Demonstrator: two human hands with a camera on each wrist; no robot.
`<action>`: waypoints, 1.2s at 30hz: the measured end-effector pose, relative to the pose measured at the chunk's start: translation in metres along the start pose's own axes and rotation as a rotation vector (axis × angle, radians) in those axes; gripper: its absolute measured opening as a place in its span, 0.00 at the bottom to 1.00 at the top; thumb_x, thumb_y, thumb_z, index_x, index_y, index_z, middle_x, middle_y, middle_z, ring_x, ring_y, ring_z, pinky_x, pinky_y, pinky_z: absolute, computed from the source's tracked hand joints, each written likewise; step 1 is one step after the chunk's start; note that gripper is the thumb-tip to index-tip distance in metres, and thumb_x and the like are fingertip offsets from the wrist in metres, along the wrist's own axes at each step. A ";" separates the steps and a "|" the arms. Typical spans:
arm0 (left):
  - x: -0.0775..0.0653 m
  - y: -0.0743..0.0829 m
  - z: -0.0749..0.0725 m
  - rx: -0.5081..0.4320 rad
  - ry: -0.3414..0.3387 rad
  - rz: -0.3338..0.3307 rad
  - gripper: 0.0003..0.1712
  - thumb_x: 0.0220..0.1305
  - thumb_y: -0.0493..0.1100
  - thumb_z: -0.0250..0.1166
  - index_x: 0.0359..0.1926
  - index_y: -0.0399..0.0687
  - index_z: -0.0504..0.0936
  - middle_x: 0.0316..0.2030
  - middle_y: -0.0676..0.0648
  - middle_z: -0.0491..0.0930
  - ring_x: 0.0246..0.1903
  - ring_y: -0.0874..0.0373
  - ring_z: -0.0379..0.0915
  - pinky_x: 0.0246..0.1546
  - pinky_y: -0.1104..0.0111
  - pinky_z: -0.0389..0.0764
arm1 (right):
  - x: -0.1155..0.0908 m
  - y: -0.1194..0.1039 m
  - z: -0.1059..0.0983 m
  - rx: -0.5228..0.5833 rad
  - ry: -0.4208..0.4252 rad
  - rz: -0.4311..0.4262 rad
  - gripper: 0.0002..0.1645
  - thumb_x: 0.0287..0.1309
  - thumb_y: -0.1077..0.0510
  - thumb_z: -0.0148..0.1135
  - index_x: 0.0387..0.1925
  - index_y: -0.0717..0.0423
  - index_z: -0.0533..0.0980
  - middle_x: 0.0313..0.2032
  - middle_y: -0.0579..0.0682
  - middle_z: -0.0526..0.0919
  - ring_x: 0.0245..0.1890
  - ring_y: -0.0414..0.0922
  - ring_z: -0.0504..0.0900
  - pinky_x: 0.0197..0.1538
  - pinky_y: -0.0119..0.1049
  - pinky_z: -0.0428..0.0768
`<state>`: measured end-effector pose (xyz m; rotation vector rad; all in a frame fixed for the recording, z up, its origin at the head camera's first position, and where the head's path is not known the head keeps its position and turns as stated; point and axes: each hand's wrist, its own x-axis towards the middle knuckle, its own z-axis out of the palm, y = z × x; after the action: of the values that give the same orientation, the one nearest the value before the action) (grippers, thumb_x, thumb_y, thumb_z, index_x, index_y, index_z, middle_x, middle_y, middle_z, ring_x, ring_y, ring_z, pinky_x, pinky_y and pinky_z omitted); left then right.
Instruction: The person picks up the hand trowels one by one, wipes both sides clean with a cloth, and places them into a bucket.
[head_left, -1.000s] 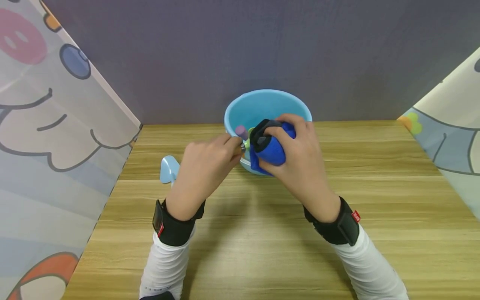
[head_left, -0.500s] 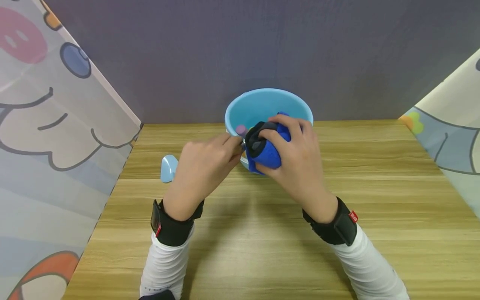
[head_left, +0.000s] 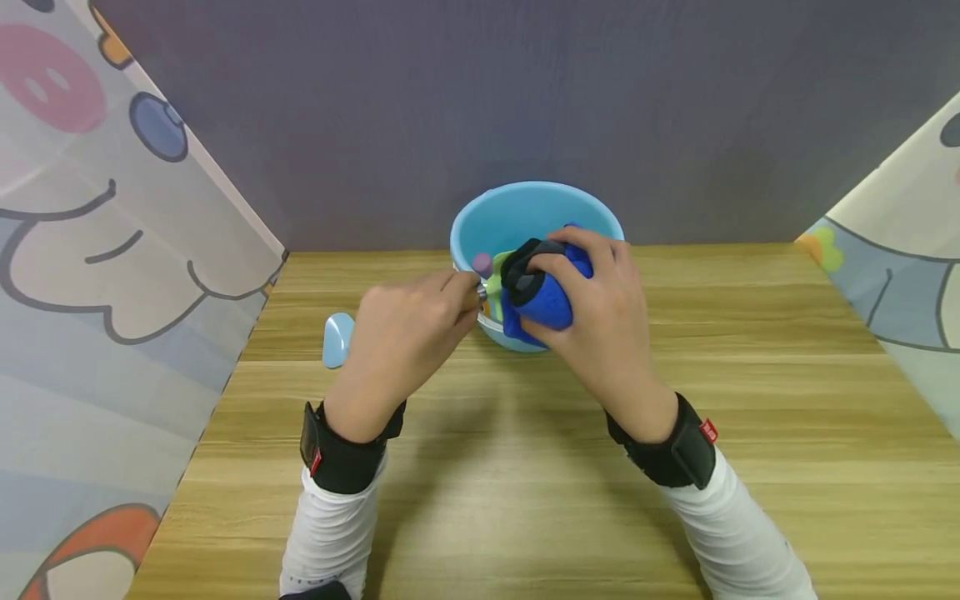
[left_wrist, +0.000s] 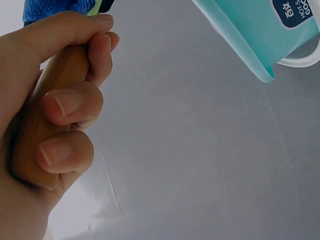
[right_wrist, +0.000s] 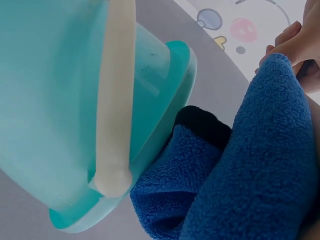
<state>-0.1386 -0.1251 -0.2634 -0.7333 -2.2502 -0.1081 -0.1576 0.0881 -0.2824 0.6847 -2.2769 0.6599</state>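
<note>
From where I stand, the bench (head_left: 480, 517) has streaky wood grain, with a pale blue scoop (head_left: 337, 340) lying on its left side, only its head showing. A plain dark grey wall (head_left: 480, 92) rises behind. The left cartoon panel (head_left: 90, 367) carries a pink snout and a blue oval; the right cartoon panel (head_left: 918, 200) has a green-and-yellow flower shape.

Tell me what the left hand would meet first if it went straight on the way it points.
Past the wooden-handled tool it holds, the left hand would likely meet the blue cloth in the right hand first, though depth is hard to judge.
</note>
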 end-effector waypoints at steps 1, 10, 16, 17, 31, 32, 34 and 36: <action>0.000 0.000 -0.001 0.000 0.000 -0.004 0.08 0.63 0.33 0.61 0.27 0.46 0.74 0.17 0.55 0.58 0.15 0.64 0.49 0.16 0.71 0.48 | 0.001 0.001 0.000 -0.003 0.002 0.003 0.35 0.38 0.54 0.87 0.50 0.55 0.80 0.61 0.62 0.75 0.57 0.65 0.71 0.62 0.62 0.72; 0.000 -0.004 -0.004 -0.020 -0.003 -0.017 0.08 0.63 0.33 0.61 0.28 0.46 0.75 0.18 0.54 0.62 0.15 0.65 0.50 0.16 0.71 0.49 | 0.004 0.006 -0.002 0.005 -0.003 0.035 0.32 0.41 0.54 0.85 0.49 0.56 0.80 0.61 0.62 0.75 0.56 0.65 0.71 0.61 0.61 0.73; -0.001 -0.004 -0.006 -0.028 -0.015 -0.033 0.07 0.64 0.34 0.63 0.29 0.46 0.76 0.19 0.54 0.66 0.15 0.65 0.52 0.15 0.71 0.51 | 0.004 0.008 -0.003 0.002 -0.002 0.053 0.32 0.42 0.54 0.85 0.50 0.56 0.80 0.62 0.62 0.75 0.55 0.65 0.71 0.60 0.62 0.74; -0.002 -0.004 -0.006 -0.026 -0.016 -0.036 0.07 0.64 0.34 0.64 0.29 0.47 0.76 0.19 0.54 0.66 0.15 0.65 0.53 0.15 0.71 0.51 | 0.004 0.009 -0.003 0.003 -0.001 0.056 0.32 0.42 0.54 0.85 0.50 0.56 0.80 0.62 0.62 0.75 0.55 0.65 0.70 0.60 0.62 0.74; -0.001 -0.005 -0.009 -0.011 -0.029 -0.058 0.07 0.63 0.36 0.66 0.30 0.48 0.77 0.20 0.54 0.68 0.16 0.64 0.55 0.14 0.70 0.54 | 0.006 0.014 -0.009 -0.007 -0.002 0.121 0.30 0.45 0.56 0.83 0.51 0.58 0.80 0.62 0.62 0.75 0.57 0.65 0.70 0.59 0.65 0.74; -0.001 -0.005 -0.009 -0.013 -0.027 -0.055 0.07 0.63 0.35 0.65 0.29 0.48 0.77 0.19 0.54 0.68 0.16 0.65 0.54 0.14 0.70 0.53 | 0.006 0.015 -0.009 -0.008 -0.002 0.125 0.30 0.45 0.56 0.83 0.50 0.58 0.80 0.62 0.62 0.75 0.57 0.65 0.70 0.59 0.65 0.74; -0.001 -0.004 -0.009 -0.017 -0.022 -0.050 0.07 0.63 0.35 0.64 0.29 0.47 0.77 0.19 0.54 0.67 0.16 0.65 0.53 0.15 0.71 0.52 | 0.006 0.016 -0.011 -0.008 -0.003 0.132 0.30 0.45 0.56 0.82 0.50 0.58 0.80 0.62 0.62 0.76 0.57 0.65 0.70 0.59 0.65 0.74; -0.002 -0.004 -0.009 -0.018 -0.022 -0.048 0.07 0.64 0.34 0.63 0.29 0.47 0.77 0.19 0.54 0.66 0.16 0.65 0.52 0.15 0.71 0.51 | 0.006 0.017 -0.012 -0.010 -0.001 0.142 0.29 0.46 0.56 0.82 0.50 0.58 0.80 0.61 0.62 0.76 0.56 0.65 0.70 0.59 0.66 0.74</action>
<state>-0.1344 -0.1322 -0.2576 -0.6938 -2.2910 -0.1441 -0.1670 0.1057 -0.2746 0.5217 -2.3443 0.7145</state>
